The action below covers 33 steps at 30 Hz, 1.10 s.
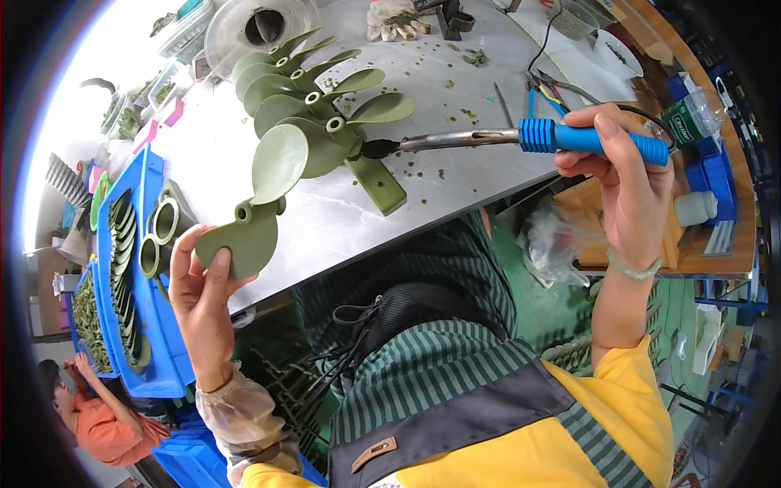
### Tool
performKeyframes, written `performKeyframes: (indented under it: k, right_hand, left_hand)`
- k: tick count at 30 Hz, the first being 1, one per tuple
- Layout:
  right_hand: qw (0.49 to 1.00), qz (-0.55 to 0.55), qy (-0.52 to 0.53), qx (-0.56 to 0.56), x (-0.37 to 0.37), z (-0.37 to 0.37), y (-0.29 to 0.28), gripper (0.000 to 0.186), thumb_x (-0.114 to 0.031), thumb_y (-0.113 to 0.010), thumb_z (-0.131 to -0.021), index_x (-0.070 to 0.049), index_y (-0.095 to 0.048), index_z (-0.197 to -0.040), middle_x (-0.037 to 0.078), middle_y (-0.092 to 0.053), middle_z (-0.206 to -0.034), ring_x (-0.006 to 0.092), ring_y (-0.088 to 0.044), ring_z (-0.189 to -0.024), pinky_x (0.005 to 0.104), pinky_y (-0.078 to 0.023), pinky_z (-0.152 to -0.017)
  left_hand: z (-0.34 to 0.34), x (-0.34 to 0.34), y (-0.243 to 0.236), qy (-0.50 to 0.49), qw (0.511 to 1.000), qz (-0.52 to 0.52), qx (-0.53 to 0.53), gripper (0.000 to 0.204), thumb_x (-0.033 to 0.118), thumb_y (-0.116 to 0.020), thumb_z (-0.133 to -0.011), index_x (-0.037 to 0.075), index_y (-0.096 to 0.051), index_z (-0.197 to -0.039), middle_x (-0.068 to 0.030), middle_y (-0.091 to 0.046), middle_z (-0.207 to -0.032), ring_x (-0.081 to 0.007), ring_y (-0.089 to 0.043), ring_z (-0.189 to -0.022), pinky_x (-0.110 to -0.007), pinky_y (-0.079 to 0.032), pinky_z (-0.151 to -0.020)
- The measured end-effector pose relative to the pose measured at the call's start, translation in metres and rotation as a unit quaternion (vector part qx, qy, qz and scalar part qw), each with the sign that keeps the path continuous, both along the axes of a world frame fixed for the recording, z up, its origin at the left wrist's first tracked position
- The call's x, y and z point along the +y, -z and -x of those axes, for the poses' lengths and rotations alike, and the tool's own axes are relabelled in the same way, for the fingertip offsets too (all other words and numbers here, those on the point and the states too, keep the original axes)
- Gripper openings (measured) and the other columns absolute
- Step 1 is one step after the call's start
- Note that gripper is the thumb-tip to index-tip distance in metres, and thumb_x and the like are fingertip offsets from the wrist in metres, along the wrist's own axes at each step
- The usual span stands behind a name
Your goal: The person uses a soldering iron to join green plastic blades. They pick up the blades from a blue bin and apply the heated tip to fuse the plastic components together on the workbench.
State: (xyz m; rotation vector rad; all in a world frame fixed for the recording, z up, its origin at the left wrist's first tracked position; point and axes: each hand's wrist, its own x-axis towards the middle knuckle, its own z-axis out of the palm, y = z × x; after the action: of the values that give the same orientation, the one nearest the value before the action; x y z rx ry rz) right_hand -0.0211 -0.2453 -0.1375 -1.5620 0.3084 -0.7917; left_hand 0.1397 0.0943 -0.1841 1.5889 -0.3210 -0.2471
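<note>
My left hand (203, 285) pinches one blade of an olive-green two-bladed propeller (279, 165) between thumb and fingers, near the table's front edge. A soldering iron (582, 140) with a ribbed blue handle is gripped in my right hand (630, 171). Its dark tip points left and meets the near end of a row of similar green propellers (382, 108), beside a green block (379, 185). Whether the tip presses into the plastic I cannot tell. The row runs away from me across the table, its blades overlapping.
Green crumbs dot the grey-white table (455, 195). Pliers (547, 91), work gloves (394, 19) and a clear round tub (224, 41) lie farther back. Blue bins (150, 317) holding green parts stand at left, with a person in orange (114, 415) beyond. At right is a bottle (691, 118).
</note>
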Motion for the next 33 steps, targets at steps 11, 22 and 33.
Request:
performKeyframes:
  k: [11, 22, 33]
  right_hand:
    - [0.995, 0.096, 0.012, 0.025, 0.013, -0.003, -0.018, 0.023, -0.014, -0.055, -0.091, 0.007, -0.065, -0.093, 0.014, -0.066, -0.088, 0.0193, -0.067, -0.066, 0.0277, -0.057, -0.061]
    - [0.998, 0.04, 0.047, 0.005, 0.012, 0.015, -0.008, 0.023, -0.012, -0.055, -0.089, 0.009, -0.064, -0.092, 0.014, -0.066, -0.087, 0.0192, -0.066, -0.064, 0.0284, -0.057, -0.061]
    - [0.999, -0.047, 0.004, -0.018, -0.006, 0.043, 0.037, 0.025, -0.013, -0.051, -0.091, 0.01, -0.062, -0.092, 0.014, -0.064, -0.084, 0.0194, -0.066, -0.065, 0.0276, -0.056, -0.062]
  left_hand:
    - [-0.005, 0.015, 0.013, -0.001, 0.999, 0.026, 0.024, 0.03, 0.003, -0.053, -0.091, 0.002, -0.048, -0.12, -0.0078, -0.06, -0.105, -0.0141, -0.061, -0.093, -0.027, -0.055, -0.075]
    - [-0.001, 0.001, 0.023, 0.007, 0.994, 0.083, 0.073, 0.029, 0.003, -0.051, -0.093, 0.001, -0.048, -0.121, -0.0078, -0.063, -0.105, -0.0139, -0.064, -0.092, -0.026, -0.054, -0.079]
    - [0.002, -0.059, 0.016, 0.072, 0.99, 0.079, 0.095, 0.028, 0.003, -0.057, -0.09, -0.002, -0.053, -0.117, -0.0113, -0.066, -0.1, -0.0161, -0.066, -0.087, -0.028, -0.056, -0.076]
